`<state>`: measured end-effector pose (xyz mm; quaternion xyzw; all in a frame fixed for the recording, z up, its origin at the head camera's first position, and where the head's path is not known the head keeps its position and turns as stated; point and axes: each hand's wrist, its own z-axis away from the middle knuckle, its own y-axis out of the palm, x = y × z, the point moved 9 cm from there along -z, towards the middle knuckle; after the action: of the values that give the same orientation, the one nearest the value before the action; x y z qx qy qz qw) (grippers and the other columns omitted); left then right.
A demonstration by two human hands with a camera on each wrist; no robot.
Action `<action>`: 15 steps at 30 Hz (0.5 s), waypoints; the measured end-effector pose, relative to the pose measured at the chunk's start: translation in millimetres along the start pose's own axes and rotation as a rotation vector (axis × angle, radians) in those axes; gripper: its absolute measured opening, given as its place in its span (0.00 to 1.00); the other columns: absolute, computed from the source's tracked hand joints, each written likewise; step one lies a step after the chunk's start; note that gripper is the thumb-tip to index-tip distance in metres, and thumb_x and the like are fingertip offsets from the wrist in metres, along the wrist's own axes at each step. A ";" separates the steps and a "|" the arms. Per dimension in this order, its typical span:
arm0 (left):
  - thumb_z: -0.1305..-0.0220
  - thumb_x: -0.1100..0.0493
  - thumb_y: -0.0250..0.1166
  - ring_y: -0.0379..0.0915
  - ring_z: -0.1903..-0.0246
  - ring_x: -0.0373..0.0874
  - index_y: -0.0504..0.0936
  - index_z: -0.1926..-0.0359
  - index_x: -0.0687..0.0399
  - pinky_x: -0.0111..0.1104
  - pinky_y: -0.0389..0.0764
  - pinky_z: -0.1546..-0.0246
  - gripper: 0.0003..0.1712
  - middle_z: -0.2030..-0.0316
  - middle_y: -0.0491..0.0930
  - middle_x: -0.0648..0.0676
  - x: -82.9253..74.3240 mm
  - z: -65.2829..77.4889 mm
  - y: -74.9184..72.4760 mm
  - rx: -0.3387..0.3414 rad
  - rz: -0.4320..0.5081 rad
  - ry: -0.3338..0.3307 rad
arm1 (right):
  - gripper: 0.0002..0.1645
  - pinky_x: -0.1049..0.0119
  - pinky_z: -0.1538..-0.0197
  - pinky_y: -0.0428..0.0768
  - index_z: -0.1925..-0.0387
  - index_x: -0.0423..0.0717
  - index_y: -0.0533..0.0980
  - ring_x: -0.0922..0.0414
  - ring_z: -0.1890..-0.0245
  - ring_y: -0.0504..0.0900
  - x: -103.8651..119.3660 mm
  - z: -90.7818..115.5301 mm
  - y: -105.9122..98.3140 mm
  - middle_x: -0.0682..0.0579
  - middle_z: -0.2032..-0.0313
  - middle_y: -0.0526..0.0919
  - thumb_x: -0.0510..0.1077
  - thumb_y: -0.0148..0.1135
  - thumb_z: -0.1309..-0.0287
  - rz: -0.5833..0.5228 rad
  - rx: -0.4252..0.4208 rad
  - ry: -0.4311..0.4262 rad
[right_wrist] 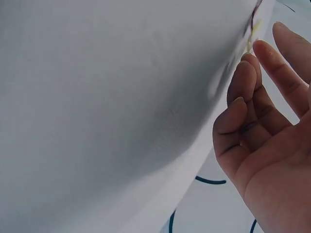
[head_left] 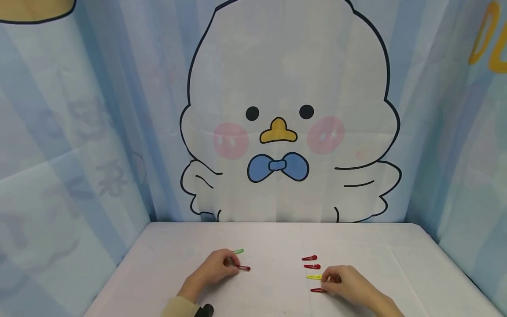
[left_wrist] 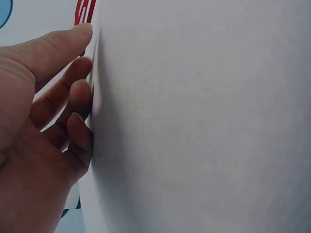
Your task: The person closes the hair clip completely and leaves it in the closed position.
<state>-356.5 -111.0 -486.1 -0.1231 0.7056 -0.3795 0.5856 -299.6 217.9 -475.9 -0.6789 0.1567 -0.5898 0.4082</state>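
My left hand (head_left: 215,267) pinches a dark red snap hair clip (head_left: 244,268) between thumb and forefinger, low over the white table. In the left wrist view the slotted red clip (left_wrist: 85,10) sticks out past the thumb tip. Just beyond that hand lies a green hair clip (head_left: 239,251), partly hidden by the fingers. On the right side, my right hand (head_left: 350,284) is at a yellow hair clip (head_left: 314,277) and a red hair clip (head_left: 317,290), covering their right ends. Its thumb and forefinger stand apart in the right wrist view, with nothing between them.
Two more red hair clips, one (head_left: 310,258) behind the other (head_left: 312,266), lie farther back in the right column. The white tabletop (head_left: 273,299) ends at a curtain (head_left: 277,198) printed with a cartoon bird. Curtains also flank both sides.
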 end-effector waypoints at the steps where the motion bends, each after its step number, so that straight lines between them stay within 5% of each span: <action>1: 0.43 0.63 0.74 0.68 0.69 0.43 0.84 0.66 0.50 0.34 0.69 0.67 0.07 0.69 0.75 0.45 -0.3 0.3 -0.7 -0.002 -0.003 -0.001 | 0.04 0.67 0.70 0.70 0.67 0.51 0.82 0.60 0.75 0.72 0.4 0.1 -2.0 0.58 0.76 0.75 0.45 0.70 0.40 0.005 -0.012 0.008; 15: 0.38 0.60 0.72 0.70 0.66 0.45 0.86 0.61 0.51 0.35 0.72 0.70 0.04 0.67 0.79 0.47 -10.6 5.1 -6.9 -0.042 0.117 -0.014 | 0.05 0.67 0.69 0.70 0.65 0.50 0.83 0.59 0.72 0.71 18.4 -4.0 -20.0 0.58 0.74 0.74 0.46 0.69 0.38 0.009 -0.131 -0.006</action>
<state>-350.7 -111.1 -473.8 -0.0966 0.7151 -0.3291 0.6092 -304.0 216.0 -448.8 -0.7052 0.1967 -0.5743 0.3663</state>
